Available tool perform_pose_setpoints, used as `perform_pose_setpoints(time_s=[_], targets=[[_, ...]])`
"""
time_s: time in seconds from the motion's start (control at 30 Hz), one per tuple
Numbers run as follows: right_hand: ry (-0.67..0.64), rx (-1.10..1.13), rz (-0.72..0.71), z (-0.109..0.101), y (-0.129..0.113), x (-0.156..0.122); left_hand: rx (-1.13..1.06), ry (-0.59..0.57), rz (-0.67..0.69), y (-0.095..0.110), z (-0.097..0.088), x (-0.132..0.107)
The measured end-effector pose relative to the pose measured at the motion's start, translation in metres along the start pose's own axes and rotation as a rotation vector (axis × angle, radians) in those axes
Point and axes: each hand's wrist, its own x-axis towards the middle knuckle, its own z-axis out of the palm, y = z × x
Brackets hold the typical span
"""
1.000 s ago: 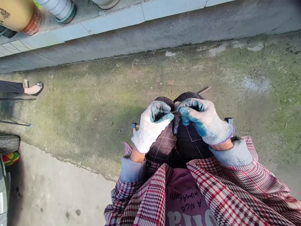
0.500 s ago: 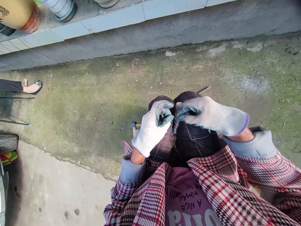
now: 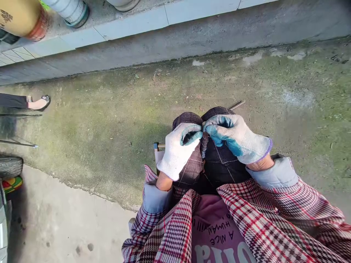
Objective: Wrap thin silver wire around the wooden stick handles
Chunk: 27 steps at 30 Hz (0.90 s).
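My left hand [image 3: 182, 146], in a white glove with a teal coated palm, is pinched closed above my left knee. My right hand [image 3: 233, 133], gloved alike, also pinches, its fingertips meeting the left ones over the gap between my knees. Whatever thin thing they hold at the fingertips is too small to make out. Just below the fingers, a dark, ridged, rod-like piece [image 3: 204, 144], seemingly wound with cord or wire, stands between my dark checked trouser legs [image 3: 223, 160]. A thin stick [image 3: 238, 105] pokes out beyond my right knee.
Mossy concrete floor [image 3: 123, 109] surrounds me. A tiled ledge [image 3: 137, 27] with pots [image 3: 72, 12] runs along the far side. Left are another person's foot [image 3: 40, 103], thin dark rods [image 3: 19, 143] and a tyre [image 3: 11, 166]. A seat frame [image 3: 159, 148] shows beside my left leg.
My right hand has turned, showing more of its teal palm, and its wrist has moved left and closer to me. The fingertips of both hands have come together. My left hand shifted slightly.
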Motion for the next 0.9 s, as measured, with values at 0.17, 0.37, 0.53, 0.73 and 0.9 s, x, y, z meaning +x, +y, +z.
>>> perform_pose_setpoints(time_s=[0.17,0.37,0.53,0.73,0.9], targets=[[0.086,0.105,0.070,0.008,-0.001,0.000,0.327,0.053,0.156,0.001,0.003,-0.003],[0.125,0.181,0.077,0.012,0.001,-0.002,0.172,0.074,0.097,-0.002,0.008,-0.004],[0.134,0.051,-0.021,0.009,0.006,-0.004,-0.490,-0.062,-0.298,0.000,0.001,-0.001],[0.155,-0.284,-0.315,0.006,0.012,-0.011,-0.639,-0.158,-0.493,0.009,-0.007,0.005],[0.201,-0.254,-0.290,0.006,0.016,-0.008,-0.435,0.036,-0.294,0.007,0.003,-0.001]])
